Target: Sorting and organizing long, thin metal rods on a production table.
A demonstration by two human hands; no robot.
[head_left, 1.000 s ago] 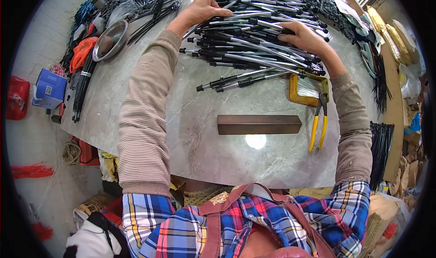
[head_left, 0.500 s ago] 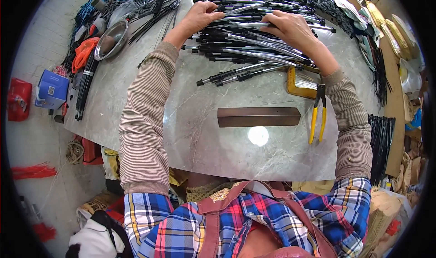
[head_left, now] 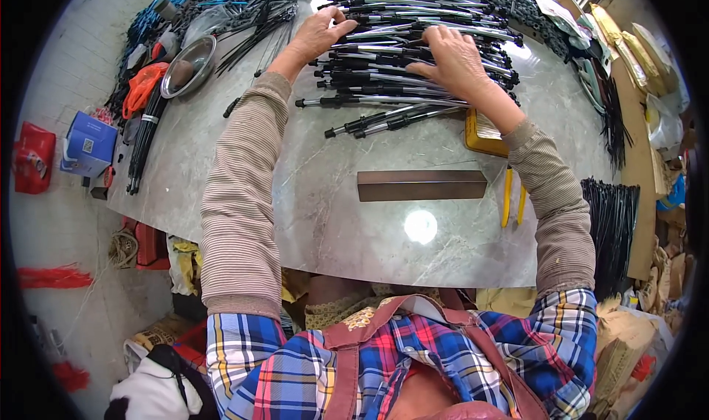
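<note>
A wide pile of slim silver rods with black ends (head_left: 413, 43) lies across the far side of a grey marble table (head_left: 325, 220). My left hand (head_left: 319, 34) rests on the pile's left side, fingers curled around a few rods. My right hand (head_left: 454, 62) lies flat on the pile's right part, fingers spread over the rods. Two or three rods (head_left: 391, 121) lie loose just in front of the pile. A dark brown rectangular bar (head_left: 422, 186) sits nearer to me, untouched.
Yellow-handled pliers (head_left: 513, 206) and a yellow-edged tray (head_left: 484, 135) lie under my right forearm. A steel bowl (head_left: 188, 67), an orange bag (head_left: 140, 87) and bundles of black cable ties (head_left: 144, 147) are at the left. Black ties (head_left: 609, 220) and a blue box (head_left: 88, 145) flank the table.
Both hands have slid toward each other over the rod pile and a little nearer to me. The loose rods in front have shifted slightly.
</note>
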